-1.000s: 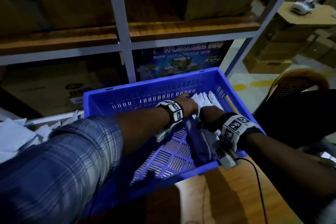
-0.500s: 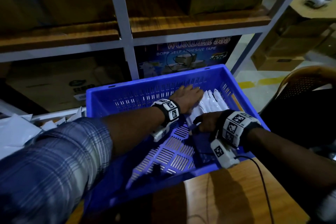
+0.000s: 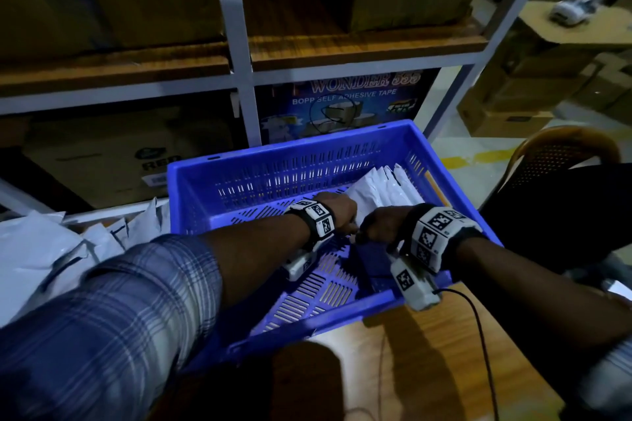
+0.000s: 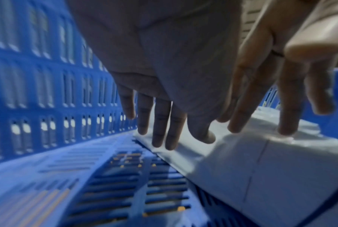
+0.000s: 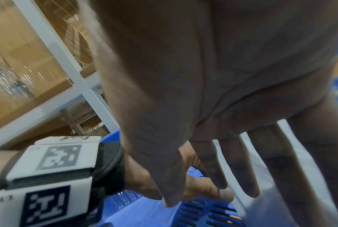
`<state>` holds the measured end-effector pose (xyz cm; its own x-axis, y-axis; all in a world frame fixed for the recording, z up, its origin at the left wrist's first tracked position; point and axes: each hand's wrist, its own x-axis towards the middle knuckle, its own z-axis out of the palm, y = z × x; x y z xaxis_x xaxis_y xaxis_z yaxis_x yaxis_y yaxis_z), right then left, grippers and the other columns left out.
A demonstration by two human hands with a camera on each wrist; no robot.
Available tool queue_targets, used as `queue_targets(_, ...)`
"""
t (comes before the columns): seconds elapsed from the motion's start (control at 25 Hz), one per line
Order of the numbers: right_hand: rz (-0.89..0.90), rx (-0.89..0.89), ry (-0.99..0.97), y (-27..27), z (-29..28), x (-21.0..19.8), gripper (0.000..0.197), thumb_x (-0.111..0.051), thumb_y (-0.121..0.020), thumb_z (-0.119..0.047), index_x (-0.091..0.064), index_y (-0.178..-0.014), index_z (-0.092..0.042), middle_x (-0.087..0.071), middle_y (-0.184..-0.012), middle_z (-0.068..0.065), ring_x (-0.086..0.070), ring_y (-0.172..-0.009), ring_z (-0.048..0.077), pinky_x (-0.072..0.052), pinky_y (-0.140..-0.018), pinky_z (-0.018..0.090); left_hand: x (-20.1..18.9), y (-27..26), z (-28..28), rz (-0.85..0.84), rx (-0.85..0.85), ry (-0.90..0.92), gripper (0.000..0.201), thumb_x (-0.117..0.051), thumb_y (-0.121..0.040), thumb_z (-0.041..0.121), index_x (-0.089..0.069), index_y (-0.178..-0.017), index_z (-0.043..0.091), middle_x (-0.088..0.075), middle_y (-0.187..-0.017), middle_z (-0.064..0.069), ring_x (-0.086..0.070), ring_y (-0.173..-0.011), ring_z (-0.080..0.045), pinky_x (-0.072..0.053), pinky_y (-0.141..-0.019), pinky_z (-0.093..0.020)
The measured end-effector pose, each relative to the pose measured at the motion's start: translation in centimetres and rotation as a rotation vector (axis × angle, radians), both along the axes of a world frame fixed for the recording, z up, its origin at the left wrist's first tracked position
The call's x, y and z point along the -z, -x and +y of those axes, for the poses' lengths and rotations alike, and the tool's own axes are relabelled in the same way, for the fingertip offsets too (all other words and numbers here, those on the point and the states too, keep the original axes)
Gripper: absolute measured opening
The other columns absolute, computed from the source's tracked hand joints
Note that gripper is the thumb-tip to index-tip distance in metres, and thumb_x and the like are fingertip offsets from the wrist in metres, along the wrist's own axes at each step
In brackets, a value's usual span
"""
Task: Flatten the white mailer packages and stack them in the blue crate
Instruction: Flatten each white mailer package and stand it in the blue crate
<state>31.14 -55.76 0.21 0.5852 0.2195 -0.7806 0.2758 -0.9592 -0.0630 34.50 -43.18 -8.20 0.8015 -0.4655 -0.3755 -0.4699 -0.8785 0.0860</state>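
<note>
Left wrist view: straight fingers (image 4: 160,130) of the left hand (image 3: 337,210) and right hand (image 3: 381,225) lie spread on the white mailer packages (image 3: 386,193), pressing, gripping nothing. The smooth, crinkly packs sit stacked in the right end of the slotted blue crate (image 3: 273,178). It rests on a wooden counter (image 3: 427,352) by metal shelves (image 3: 239,72) with cardboard boxes (image 3: 102,161).
</note>
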Motion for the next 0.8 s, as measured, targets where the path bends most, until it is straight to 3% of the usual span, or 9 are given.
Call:
queue_targets(0.08, -0.050, 0.022, -0.026, 0.3, 0.4, -0.9, 0.041, -0.052, -0.098, -0.043, -0.061, -0.118, -0.008, -0.051, -0.104, 0.005, -0.055, -0.094, 0.018, -0.043, -0.050, 0.019, -1.2, 0.3, 0.5, -0.033, -0.012, 0.008, 0.037, -0.058, -0.090, 0.051, -0.075, -0.103, 0.021, -0.072, -0.105, -0.011, -0.068, -0.096, -0.033, -0.050, -0.077, -0.034)
queue_targets(0.2, -0.130, 0.066, -0.075, 1.1, 1.1, -3.3, 0.043, -0.048, -0.100, -0.042, -0.062, -0.120, -0.007, -0.060, -0.106, 0.006, -0.063, -0.097, 0.022, -0.045, -0.051, 0.012, -3.8, 1.4, 1.7, -0.115, -0.011, 0.008, 0.042, -0.056, -0.092, 0.054, -0.074, -0.102, 0.018, -0.072, -0.102, -0.011, -0.069, -0.095, -0.032, -0.047, -0.079, -0.033)
queue_targets(0.28, -0.232, 0.094, -0.130, 2.3, 2.1, -5.9, 0.049, -0.048, -0.099, -0.048, -0.062, -0.123, -0.007, -0.064, -0.120, 0.013, -0.064, -0.099, 0.025, -0.049, -0.065, 0.017, -6.5, 2.6, 2.7, -0.186, -0.042, 0.029, 0.035, -0.057, -0.093, 0.047, -0.073, -0.100, 0.017, -0.072, -0.104, -0.011, -0.067, -0.101, -0.031, -0.044, -0.087, -0.035)
queue_targets(0.36, -0.395, 0.136, -0.199, 3.7, 3.1, -7.9, 0.056, -0.053, -0.095, -0.054, -0.055, -0.135, -0.015, -0.058, -0.135, 0.011, -0.056, -0.119, 0.028, -0.044, -0.093, 0.030, -9.8, 4.3, 4.3, -0.247, -0.112, 0.054, 0.030, -0.059, -0.091, 0.041, -0.072, -0.108, 0.019, -0.072, -0.111, -0.009, -0.064, -0.111, -0.030, -0.041, -0.096, -0.037)
queue_targets(0.4, -0.469, 0.155, -0.234, 4.8, 4.0, -8.6, 0.061, -0.054, -0.093, -0.056, -0.049, -0.140, -0.018, -0.053, -0.141, 0.010, -0.052, -0.126, 0.028, -0.042, -0.100, 0.033, -11.3, 5.5, 5.6, -0.284, -0.150, 0.089, 0.033, -0.059, -0.091, 0.042, -0.071, -0.113, 0.021, -0.071, -0.116, -0.007, -0.061, -0.116, -0.029, -0.038, -0.101, -0.038)
queue_targets(0.48, -0.583, 0.185, -0.308, 7.4, 6.1, -9.7, 0.066, -0.056, -0.093, -0.051, -0.036, -0.149, -0.021, -0.048, -0.146, 0.011, -0.049, -0.130, 0.029, -0.042, -0.103, 0.039, -14.1, 8.4, 8.2, -0.354, -0.241, 0.195, 0.037, -0.057, -0.092, 0.047, -0.068, -0.120, 0.024, -0.066, -0.126, -0.004, -0.054, -0.125, -0.026, -0.030, -0.109, -0.039)
queue_targets(0.56, -0.683, 0.187, -0.439, 10.8, 9.0, -10.1, 0.065, -0.057, -0.093, -0.037, -0.031, -0.151, -0.024, -0.050, -0.144, 0.014, -0.050, -0.128, 0.031, -0.043, -0.099, 0.040, -16.0, 12.3, 11.3, -0.434, -0.304, 0.307, 0.039, -0.056, -0.093, 0.047, -0.063, -0.126, 0.026, -0.062, -0.130, -0.002, -0.050, -0.128, -0.025, -0.029, -0.107, -0.038)
queue_targets(0.68, -0.779, 0.160, -0.704, 16.9, 14.8, -9.3, 0.068, -0.059, -0.089, -0.021, -0.032, -0.151, -0.020, -0.047, -0.146, 0.013, -0.047, -0.131, 0.031, -0.038, -0.103, 0.037, -16.2, 19.5, 17.1, -0.545, -0.408, 0.457, 0.043, -0.058, -0.091, 0.041, -0.058, -0.132, 0.026, -0.060, -0.129, -0.002, -0.052, -0.123, -0.026, -0.033, -0.103, -0.039)
queue_targets(0.8, -0.779, 0.110, -0.867, 23.1, 21.5, -6.8, 0.067, -0.058, -0.086, -0.019, -0.037, -0.149, -0.015, -0.047, -0.147, 0.012, -0.046, -0.133, 0.029, -0.036, -0.108, 0.035, -13.6, 27.5, 23.4, -0.567, -0.551, 0.625, 0.045, -0.061, -0.089, 0.034, -0.058, -0.133, 0.023, -0.059, -0.132, -0.003, -0.052, -0.124, -0.027, -0.037, -0.105, -0.042)
